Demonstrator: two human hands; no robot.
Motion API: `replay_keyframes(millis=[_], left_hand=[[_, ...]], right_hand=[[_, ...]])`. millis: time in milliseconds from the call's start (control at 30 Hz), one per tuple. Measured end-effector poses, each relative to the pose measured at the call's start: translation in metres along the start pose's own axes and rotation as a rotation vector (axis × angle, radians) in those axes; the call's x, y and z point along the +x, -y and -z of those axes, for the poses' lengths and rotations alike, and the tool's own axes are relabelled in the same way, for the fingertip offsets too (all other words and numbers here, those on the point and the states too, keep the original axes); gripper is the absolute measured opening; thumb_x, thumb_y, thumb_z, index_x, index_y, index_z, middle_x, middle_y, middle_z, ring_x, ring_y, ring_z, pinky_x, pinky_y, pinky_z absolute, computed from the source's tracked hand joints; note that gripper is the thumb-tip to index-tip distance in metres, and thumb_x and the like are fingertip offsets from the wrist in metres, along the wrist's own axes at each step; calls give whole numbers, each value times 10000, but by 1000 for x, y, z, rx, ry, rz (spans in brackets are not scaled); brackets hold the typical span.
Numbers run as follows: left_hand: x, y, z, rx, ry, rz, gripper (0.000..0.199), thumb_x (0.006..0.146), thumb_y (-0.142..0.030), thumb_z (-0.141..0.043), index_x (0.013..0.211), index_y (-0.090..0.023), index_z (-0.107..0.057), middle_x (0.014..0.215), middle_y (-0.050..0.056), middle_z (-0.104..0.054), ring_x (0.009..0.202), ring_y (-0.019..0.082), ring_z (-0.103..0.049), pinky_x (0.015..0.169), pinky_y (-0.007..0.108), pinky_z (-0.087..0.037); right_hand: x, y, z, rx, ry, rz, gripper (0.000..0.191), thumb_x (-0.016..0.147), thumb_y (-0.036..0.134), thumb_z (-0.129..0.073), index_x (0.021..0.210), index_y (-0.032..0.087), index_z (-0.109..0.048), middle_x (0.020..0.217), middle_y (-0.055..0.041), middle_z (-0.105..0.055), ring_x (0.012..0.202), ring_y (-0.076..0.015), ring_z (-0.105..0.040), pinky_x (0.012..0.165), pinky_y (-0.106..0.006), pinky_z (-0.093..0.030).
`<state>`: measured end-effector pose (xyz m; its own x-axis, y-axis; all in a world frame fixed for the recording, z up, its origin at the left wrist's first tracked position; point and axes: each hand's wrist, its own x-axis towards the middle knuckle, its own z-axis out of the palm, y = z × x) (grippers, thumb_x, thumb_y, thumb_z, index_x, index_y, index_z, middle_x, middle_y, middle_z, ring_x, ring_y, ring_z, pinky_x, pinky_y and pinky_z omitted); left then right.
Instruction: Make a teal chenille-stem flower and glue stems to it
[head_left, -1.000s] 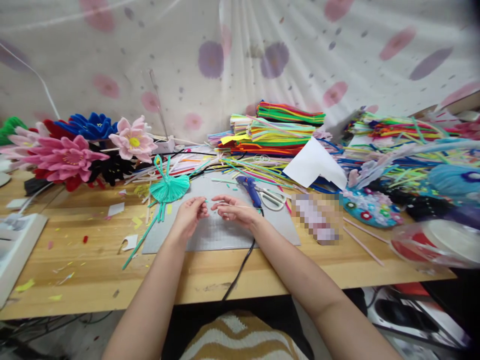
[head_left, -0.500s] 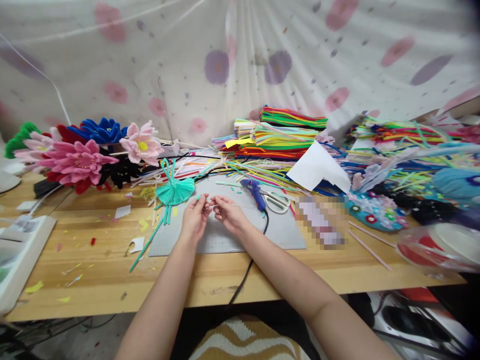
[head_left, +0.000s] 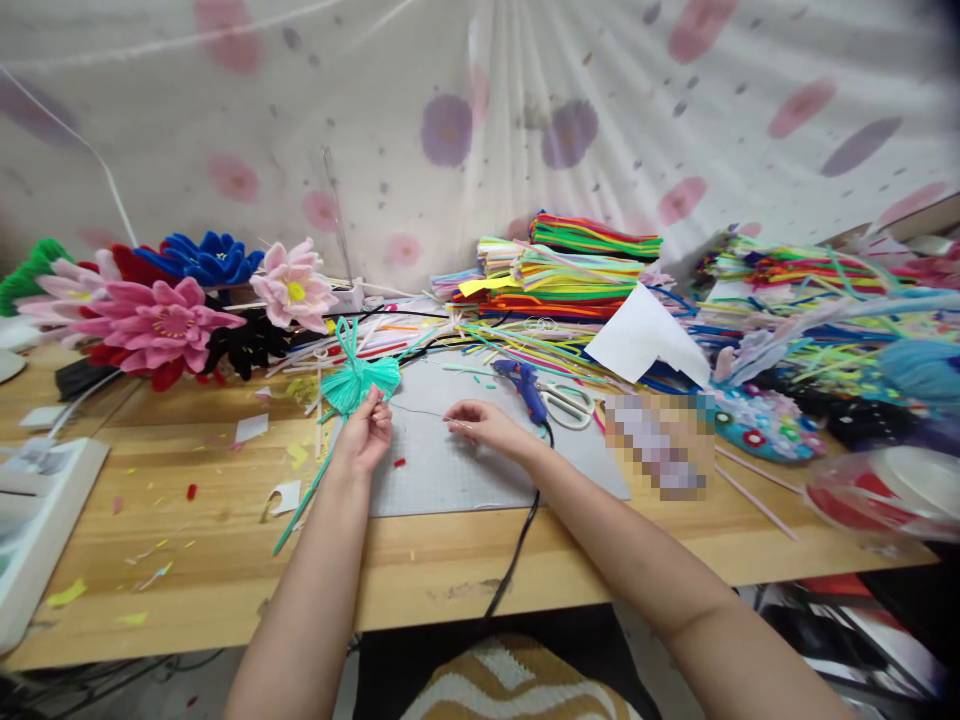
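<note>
A light brown wooden table (head_left: 202, 585) carries a flat grey rectangular mat (head_left: 442, 492) in its middle, with a teal fan-shaped bundle of fuzzy strands (head_left: 347, 387) at the mat's left edge. Left of these lie yellow paper scraps (head_left: 69, 594) and a long white plastic box (head_left: 64, 530); to the right are 2 thin pale pink stems (head_left: 757, 504) and a round red-and-white tub in clear wrap (head_left: 870, 490). Multicoloured bundles of fuzzy sticks (head_left: 577, 270) lie stacked along the back.

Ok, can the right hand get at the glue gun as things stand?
Probably yes: the glue gun lies just beyond the right hand, and nothing bulky shows between them. A thin strand stretches from the left hand to the right, though, so it may need letting go first.
</note>
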<state>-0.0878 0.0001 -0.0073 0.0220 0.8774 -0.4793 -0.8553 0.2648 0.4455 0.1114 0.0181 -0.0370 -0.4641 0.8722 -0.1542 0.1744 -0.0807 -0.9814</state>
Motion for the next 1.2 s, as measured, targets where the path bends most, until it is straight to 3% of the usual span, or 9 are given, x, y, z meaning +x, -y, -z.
replay_keyframes(millis=[133, 267, 400, 500, 600, 767, 933, 1067, 1200], left_hand=[[-4, -14, 10, -52, 56, 9, 261, 882, -216, -420, 649, -120, -489, 472, -69, -355, 335, -17, -346, 299, 50, -270], [-13, -35, 22, -8, 142, -134, 250, 860, -227, -468, 633, -122, -492, 480, -68, -349, 335, -15, -334, 289, 56, -260], [-22, -46, 32, -62, 359, -270, 259, 795, -295, -566, 612, -135, -475, 504, -69, -355, 354, -14, -351, 299, 58, -289], [-26, -46, 36, -126, 485, -255, 294, 726, -340, -636, 602, -144, -455, 504, -78, -338, 349, -18, -336, 293, 53, -283], [-25, -45, 36, -177, 503, -241, 306, 712, -358, -644, 603, -155, -442, 506, -79, -343, 367, -12, -355, 314, 54, -311], [-20, -41, 29, -78, 394, -208, 292, 773, -365, -572, 613, -161, -438, 571, -55, -409, 536, 29, -489, 525, 123, -489], [-6, -21, 23, 224, 227, -219, 195, 776, -285, -588, 662, -140, -524, 593, -45, -462, 403, -4, -380, 321, 68, -316], [3, -4, 21, 406, 147, -304, 139, 757, -257, -605, 731, -121, -599, 627, -13, -547, 400, 2, -399, 310, 84, -305], [1, -1, 19, 417, 135, -266, 91, 739, -190, -609, 756, -100, -608, 636, 3, -555, 423, 20, -437, 329, 100, -353]], right_hand=[[21, 1, -30, -196, -9, 109, 64, 705, 186, -568, 740, 160, -615, 694, 7, -586, 612, -80, -494, 598, -216, -366], [49, 6, -71, -409, 43, 276, 129, 772, 182, -518, 820, 170, -637, 812, -16, -619, 737, -112, -530, 701, -245, -384], [73, 12, -106, -708, 87, 468, 228, 788, 215, -527, 997, 191, -615, 921, -49, -581, 878, -163, -504, 806, -290, -367], [84, 13, -123, -902, 107, 535, 242, 774, 248, -551, 998, 180, -611, 939, -78, -537, 902, -198, -473, 820, -328, -362], [90, 13, -124, -941, 94, 532, 161, 778, 253, -547, 890, 165, -622, 912, -76, -514, 888, -196, -457, 813, -335, -367], [94, 23, -93, -555, -90, 420, 25, 772, 152, -513, 770, 168, -532, 838, -27, -529, 853, -148, -475, 827, -316, -382], [94, 51, -58, 303, -218, 162, 131, 808, 175, -465, 724, 201, -368, 704, 33, -566, 673, -88, -536, 670, -246, -450], [82, 105, -38, 676, -141, 274, 154, 776, 176, -558, 753, 193, -407, 663, 52, -572, 662, -73, -569, 692, -234, -473], [47, 176, -16, 619, -159, 478, 24, 831, 162, -473, 835, 156, -497, 680, 79, -553, 689, -28, -576, 679, -169, -436]])
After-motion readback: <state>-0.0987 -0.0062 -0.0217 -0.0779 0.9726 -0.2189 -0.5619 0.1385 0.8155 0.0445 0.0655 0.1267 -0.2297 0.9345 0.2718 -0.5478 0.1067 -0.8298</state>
